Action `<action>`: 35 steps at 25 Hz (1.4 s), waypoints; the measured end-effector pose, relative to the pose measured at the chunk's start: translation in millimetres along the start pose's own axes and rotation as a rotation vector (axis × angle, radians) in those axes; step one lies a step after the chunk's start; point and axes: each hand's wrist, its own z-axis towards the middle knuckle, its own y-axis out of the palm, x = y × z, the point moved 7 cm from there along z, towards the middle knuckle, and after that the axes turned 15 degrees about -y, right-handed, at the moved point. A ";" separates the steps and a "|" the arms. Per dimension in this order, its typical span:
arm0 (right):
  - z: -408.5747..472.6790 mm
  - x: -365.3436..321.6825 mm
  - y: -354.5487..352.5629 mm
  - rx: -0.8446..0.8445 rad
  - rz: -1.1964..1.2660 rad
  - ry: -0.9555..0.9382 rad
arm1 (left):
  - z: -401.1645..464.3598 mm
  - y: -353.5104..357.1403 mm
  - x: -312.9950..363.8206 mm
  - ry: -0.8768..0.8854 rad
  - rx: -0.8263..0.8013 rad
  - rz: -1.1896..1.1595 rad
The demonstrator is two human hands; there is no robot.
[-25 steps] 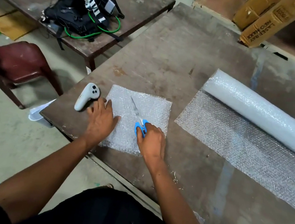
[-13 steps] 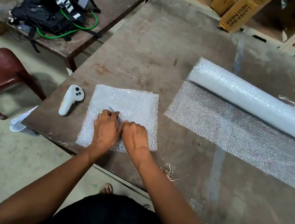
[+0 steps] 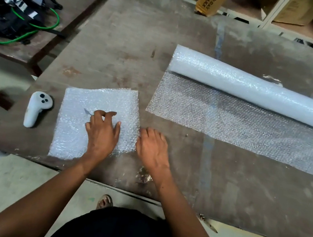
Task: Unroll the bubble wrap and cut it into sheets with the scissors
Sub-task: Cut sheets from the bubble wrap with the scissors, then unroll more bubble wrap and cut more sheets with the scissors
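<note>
The left hand [image 3: 103, 132] lies on the cut sheet [image 3: 80, 117], fingers curled over the scissors [image 3: 88, 112]; only the tip shows. The right hand [image 3: 151, 146] rests on the table [image 3: 123, 39], fingers loose. The roll [image 3: 251, 87] lies far right.

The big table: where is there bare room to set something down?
The table is bare behind the cut sheet, left of the bubble wrap roll, and along the near edge right of the right hand. It is crowded around the left hand and the controller.

Bare table [image 3: 124, 35] btwn controller [image 3: 36, 108], roll [image 3: 251, 87]
</note>
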 end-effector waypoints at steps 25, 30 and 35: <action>-317.1 602.2 -59.7 -0.132 0.154 0.658 | -65.5 271.8 422.6 0.448 -0.346 0.334; -346.6 606.1 -66.9 -0.169 0.147 0.608 | -97.3 267.4 421.4 0.401 -0.348 0.311; -384.1 595.1 -79.0 -0.227 0.192 0.585 | -147.1 255.4 402.7 0.376 -0.372 0.326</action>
